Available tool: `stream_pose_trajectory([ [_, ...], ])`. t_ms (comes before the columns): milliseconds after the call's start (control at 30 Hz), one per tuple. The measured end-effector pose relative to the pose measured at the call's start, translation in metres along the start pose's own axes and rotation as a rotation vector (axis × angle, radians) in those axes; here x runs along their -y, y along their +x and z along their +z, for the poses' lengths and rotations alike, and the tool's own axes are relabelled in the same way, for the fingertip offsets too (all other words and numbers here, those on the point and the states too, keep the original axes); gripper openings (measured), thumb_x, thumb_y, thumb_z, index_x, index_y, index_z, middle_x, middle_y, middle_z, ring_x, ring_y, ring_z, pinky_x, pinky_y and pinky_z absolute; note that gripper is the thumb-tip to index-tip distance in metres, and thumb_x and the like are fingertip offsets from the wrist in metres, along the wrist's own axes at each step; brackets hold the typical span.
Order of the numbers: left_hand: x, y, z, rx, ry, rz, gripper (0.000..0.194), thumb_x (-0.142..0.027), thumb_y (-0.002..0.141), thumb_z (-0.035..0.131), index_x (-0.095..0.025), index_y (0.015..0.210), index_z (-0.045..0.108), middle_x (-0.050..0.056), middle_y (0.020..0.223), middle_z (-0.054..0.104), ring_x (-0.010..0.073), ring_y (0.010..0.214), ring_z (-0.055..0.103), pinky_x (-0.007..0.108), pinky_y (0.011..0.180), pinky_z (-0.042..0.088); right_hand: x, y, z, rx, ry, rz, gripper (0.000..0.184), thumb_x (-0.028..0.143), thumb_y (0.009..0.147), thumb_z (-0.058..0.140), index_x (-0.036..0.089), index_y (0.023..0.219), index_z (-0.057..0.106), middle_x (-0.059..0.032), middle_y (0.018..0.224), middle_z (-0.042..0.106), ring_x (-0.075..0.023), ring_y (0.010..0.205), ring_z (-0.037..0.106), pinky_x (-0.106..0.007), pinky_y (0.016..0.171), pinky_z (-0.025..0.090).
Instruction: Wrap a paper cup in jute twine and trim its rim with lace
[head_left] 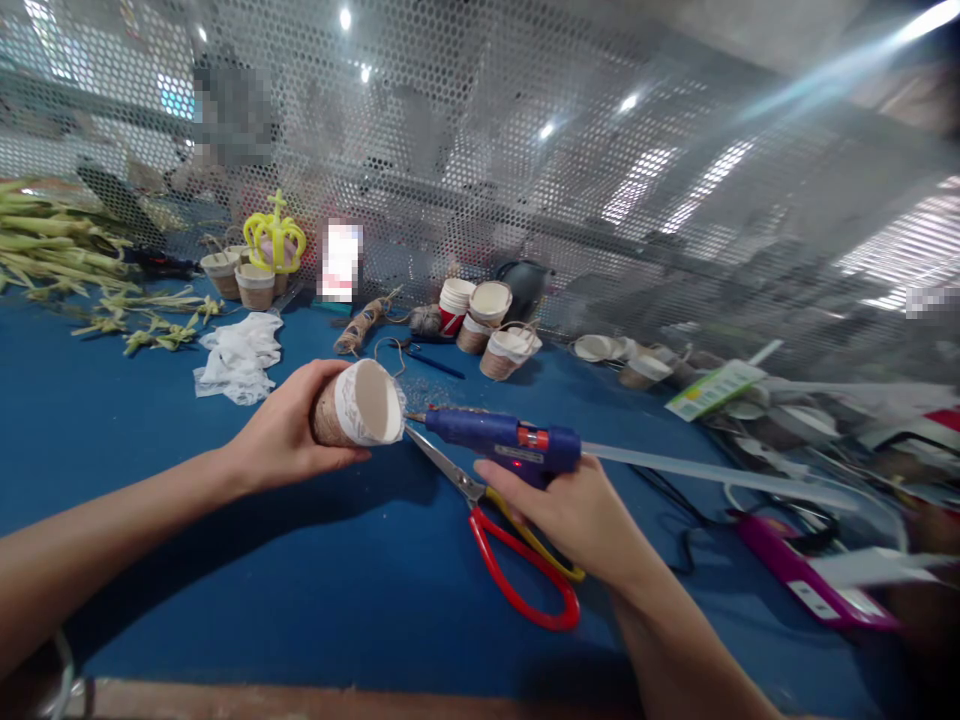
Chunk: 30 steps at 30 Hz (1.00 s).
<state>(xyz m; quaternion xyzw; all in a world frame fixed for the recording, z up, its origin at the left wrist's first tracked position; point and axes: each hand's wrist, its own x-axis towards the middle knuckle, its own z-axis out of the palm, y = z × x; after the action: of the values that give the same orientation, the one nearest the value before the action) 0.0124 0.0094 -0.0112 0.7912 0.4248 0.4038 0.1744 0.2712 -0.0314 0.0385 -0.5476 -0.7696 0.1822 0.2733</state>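
My left hand (281, 435) is wrapped round a paper cup (360, 405) covered in twine with a white lace band at its rim, held on its side with the mouth facing right. My right hand (574, 515) grips a blue hot glue gun (502, 438) with a clear glue stick (712, 472) poking out of its back. The gun's nozzle points left and sits right at the cup's rim. Red-handled scissors (517, 560) lie on the blue table (300, 580) under my right hand.
More wrapped cups (487, 320) stand at the back centre, others with a yellow crown (274, 238) at the back left. White lace scrap (240, 355) and green leaves (60, 250) lie left. Packaging and cables (795, 500) clutter the right. A perforated metal screen (525, 150) closes the far side.
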Motion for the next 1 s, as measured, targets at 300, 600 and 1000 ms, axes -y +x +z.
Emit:
stream_pose_trajectory([
  [300,-0.002,-0.001,0.001,0.015,-0.078,-0.056,0.064,-0.039,0.062,0.07,-0.019,0.115,0.039,0.01,0.111,0.055,0.0264,0.101,0.056,0.041,0.088,0.046,0.001,0.001,-0.003,0.085,0.302,0.149,0.035,0.038,0.075,0.06,0.019,0.049,0.048,0.0046,0.035,0.045,-0.0089,0.035,0.042,-0.025,0.043,0.039],
  [600,-0.01,-0.004,0.007,0.101,-0.423,-0.109,0.069,-0.034,0.061,0.072,-0.018,0.119,0.038,0.01,0.114,0.057,0.0247,0.106,0.055,0.038,0.094,0.044,-0.005,0.01,0.018,0.222,1.156,0.341,0.024,0.036,0.073,0.064,0.013,0.07,0.062,0.0063,0.041,0.044,-0.0008,0.03,0.023,-0.015,0.03,0.015],
  [1000,-0.016,-0.007,0.009,0.118,-0.482,-0.121,0.071,-0.033,0.06,0.073,-0.018,0.12,0.04,0.011,0.113,0.059,0.0265,0.104,0.056,0.042,0.092,0.045,-0.004,0.017,0.03,0.281,1.416,0.522,0.015,0.027,0.067,0.066,0.013,0.07,0.065,0.0019,0.061,0.058,0.0014,0.033,0.014,-0.013,0.027,0.011],
])
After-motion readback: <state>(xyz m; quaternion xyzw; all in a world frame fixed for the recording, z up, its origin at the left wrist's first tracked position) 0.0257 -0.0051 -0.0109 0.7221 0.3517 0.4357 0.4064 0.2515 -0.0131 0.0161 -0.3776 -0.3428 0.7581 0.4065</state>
